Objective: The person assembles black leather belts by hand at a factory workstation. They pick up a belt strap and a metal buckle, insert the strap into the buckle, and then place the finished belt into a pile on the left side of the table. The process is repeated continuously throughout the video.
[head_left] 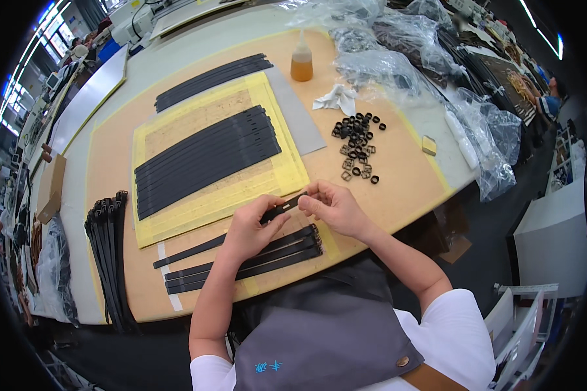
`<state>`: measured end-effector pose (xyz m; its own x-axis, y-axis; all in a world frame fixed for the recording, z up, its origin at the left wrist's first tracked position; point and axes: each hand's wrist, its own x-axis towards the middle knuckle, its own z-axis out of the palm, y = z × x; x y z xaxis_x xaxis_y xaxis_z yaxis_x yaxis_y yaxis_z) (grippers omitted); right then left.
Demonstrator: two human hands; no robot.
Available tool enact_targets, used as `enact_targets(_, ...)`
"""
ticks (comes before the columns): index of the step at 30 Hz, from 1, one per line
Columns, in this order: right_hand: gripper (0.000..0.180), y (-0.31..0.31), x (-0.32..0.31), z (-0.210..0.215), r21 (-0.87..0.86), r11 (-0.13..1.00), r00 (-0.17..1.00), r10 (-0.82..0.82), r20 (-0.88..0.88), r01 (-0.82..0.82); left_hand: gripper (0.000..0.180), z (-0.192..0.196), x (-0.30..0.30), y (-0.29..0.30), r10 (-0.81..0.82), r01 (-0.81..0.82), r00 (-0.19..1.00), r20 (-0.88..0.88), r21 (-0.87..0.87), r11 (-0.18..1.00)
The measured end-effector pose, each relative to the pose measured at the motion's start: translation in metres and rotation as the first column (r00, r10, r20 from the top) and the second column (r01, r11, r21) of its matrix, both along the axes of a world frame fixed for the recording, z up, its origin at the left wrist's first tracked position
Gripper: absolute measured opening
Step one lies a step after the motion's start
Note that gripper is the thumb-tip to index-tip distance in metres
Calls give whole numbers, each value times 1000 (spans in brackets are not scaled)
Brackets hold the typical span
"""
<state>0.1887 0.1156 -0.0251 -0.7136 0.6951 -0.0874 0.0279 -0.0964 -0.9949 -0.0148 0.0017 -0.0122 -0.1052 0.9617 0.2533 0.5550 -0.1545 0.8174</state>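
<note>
Both my hands hold the slotted end of a flat black belt strap (284, 208) above the near edge of the table. My left hand (249, 225) pinches it between thumb and fingers, and my right hand (332, 207) grips the tip. Below my left hand, a black strap runs out to the left, probably the same one. Just in front of me lie several straps with buckles (287, 251) at their right ends. Beyond my hands, a row of black straps (209, 159) with punched slots rests on a yellow-edged board (287, 176).
Loose black rings and metal buckles (355, 143) are heaped to the right. Behind them sit a crumpled white tissue (336, 98) and an amber-filled squeeze bottle (301, 62). More straps (212, 79) lie at the back. Buckled straps (107, 254) hang over the left front edge. Plastic-wrapped bundles (398, 58) fill the far right.
</note>
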Motion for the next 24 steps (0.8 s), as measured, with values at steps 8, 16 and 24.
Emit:
enact_targets(8, 22, 71, 107, 6, 419, 857, 855, -436, 280, 299, 26, 3, 1, 1, 18, -20, 999, -27, -40, 999)
enact_targets(16, 37, 64, 98, 10, 655, 750, 796, -450, 404, 92, 25, -2, 0, 4, 28, -28, 999, -24, -19, 999)
enact_targets(24, 27, 66, 80, 6, 589, 806, 858, -341, 383, 58, 24, -3, -3, 4, 30, -31, 998, -53, -22, 999)
